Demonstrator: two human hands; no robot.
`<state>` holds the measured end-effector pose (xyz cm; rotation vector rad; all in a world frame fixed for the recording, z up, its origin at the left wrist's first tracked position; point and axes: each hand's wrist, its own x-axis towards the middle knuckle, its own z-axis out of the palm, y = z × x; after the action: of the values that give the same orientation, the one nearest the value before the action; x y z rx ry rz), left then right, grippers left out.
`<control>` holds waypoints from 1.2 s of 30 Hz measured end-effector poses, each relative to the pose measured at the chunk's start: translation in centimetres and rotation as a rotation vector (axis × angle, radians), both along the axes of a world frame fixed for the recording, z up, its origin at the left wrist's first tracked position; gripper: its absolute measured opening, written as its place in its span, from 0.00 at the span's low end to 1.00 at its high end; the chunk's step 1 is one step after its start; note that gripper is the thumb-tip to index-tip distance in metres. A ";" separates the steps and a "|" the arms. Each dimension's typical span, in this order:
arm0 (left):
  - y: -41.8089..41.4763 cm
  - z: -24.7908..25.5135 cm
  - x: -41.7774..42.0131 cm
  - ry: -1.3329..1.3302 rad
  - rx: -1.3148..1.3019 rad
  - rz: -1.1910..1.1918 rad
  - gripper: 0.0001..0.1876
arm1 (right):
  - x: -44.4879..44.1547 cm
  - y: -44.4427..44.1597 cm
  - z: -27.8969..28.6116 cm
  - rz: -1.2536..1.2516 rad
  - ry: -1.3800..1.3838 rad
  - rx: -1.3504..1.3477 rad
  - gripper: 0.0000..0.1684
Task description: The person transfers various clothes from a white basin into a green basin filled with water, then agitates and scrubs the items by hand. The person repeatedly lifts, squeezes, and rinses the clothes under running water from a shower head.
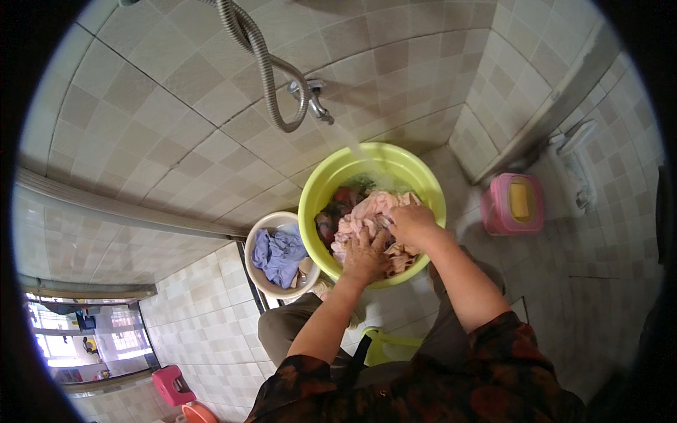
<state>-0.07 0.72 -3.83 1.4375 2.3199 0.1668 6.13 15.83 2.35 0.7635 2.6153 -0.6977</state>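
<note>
A yellow-green plastic basin (436,211) stands under a running wall tap (320,108). In it a pale pink garment (370,206) lies bunched over dark, patterned wet laundry (326,224). My left hand (365,259) presses on the pink cloth from the near side, its fingers spread. Across from it, my right hand (415,224) grips the same cloth, with the fingertips hidden in its folds. Water streams from the tap into the far part of the basin, beyond both hands.
Left of the big basin, a cream basin (254,275) holds blue-purple cloth (280,256). A metal shower hose (259,58) hangs in loops beside the tap. On the right stands a lidded pink bucket (497,206) with a yellow bar (519,201) on top. Below me is a green stool (394,346).
</note>
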 end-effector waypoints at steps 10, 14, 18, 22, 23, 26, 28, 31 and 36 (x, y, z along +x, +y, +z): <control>-0.3 -3.1 -5.6 0.288 -0.217 -0.224 0.30 | 0.4 -1.2 -0.8 0.101 -0.045 -0.072 0.18; -2.0 -6.8 -6.5 0.427 -0.065 -0.289 0.28 | -0.1 -1.1 -1.1 0.141 -0.029 -0.066 0.19; -1.4 -2.8 -6.9 0.275 0.023 -0.307 0.29 | -0.3 -2.1 -0.4 0.157 0.018 -0.026 0.18; -3.6 2.7 -12.1 -0.512 0.382 -0.037 0.20 | -2.0 -2.9 0.6 0.225 -0.074 -0.120 0.19; -5.4 2.9 -13.4 -0.500 0.415 0.151 0.20 | -2.3 -3.2 0.4 0.236 -0.052 -0.122 0.19; -9.9 0.1 -18.0 -0.457 0.561 0.644 0.20 | -2.2 -3.8 -0.8 0.233 -0.003 -0.095 0.19; -15.2 -6.0 -20.8 -0.291 0.516 0.823 0.25 | -3.1 -4.4 -0.4 0.245 -0.023 -0.128 0.20; -18.7 -10.3 -20.9 -0.062 0.198 0.837 0.35 | -3.3 -4.3 -0.1 0.219 -0.012 -0.175 0.20; -18.9 -14.1 -20.0 -0.140 -0.151 0.767 0.56 | -2.7 -4.1 -2.0 0.233 0.137 -0.144 0.16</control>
<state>-20.03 -18.20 -17.93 0.3947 2.5725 0.2838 3.44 11.78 0.33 0.3736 2.6798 -0.8837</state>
